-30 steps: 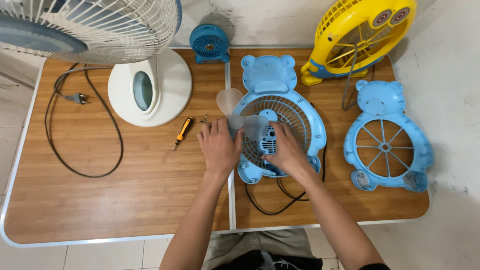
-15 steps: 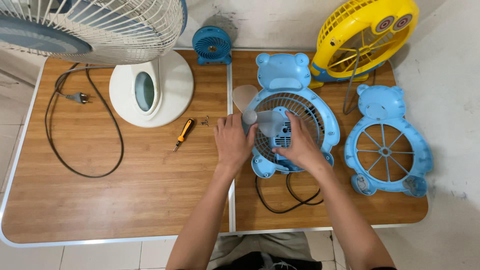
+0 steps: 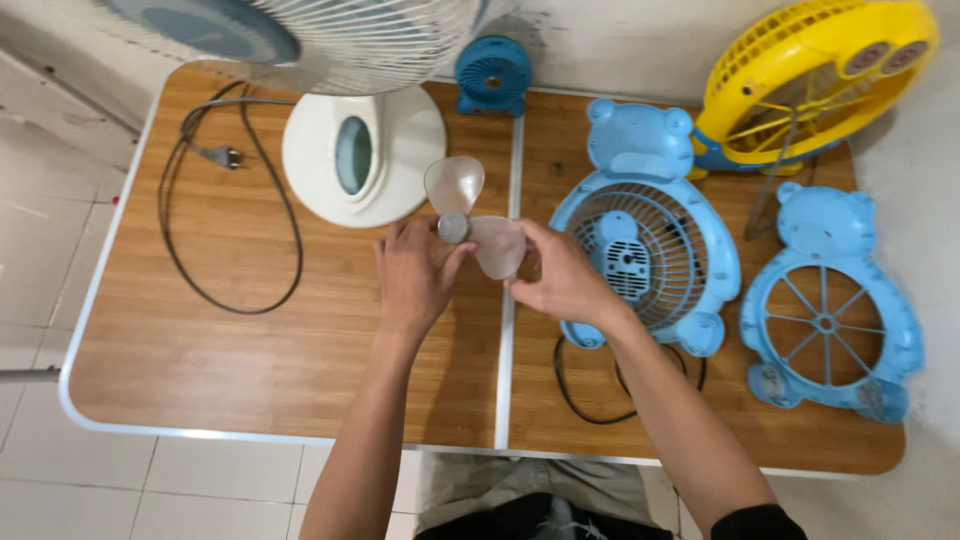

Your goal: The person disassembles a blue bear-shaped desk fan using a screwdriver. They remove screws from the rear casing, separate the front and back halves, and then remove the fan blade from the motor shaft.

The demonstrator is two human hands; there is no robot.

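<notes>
A clear plastic fan blade [image 3: 470, 218] with a grey hub hangs just above the wooden table [image 3: 230, 340], held by both hands. My left hand [image 3: 415, 280] grips it near the hub, and my right hand [image 3: 560, 280] holds the lower right blade. To the right lies a light blue bear-shaped fan body [image 3: 650, 240], face up, its motor showing behind the rear grille. Its black cord [image 3: 590, 385] loops toward the table's front edge. The matching blue front grille [image 3: 830, 310] lies further right.
A white pedestal fan base [image 3: 360, 150] stands at the back left under a big white fan head [image 3: 330, 30]. Its black cable and plug [image 3: 225, 160] curl at the left. A small blue fan [image 3: 493, 72] and a yellow fan [image 3: 810, 75] stand at the back.
Both hands were on the blue fan's motor. They have moved left with the clear blade, now off the fan body. The view has shifted, and the screwdriver is hidden.
</notes>
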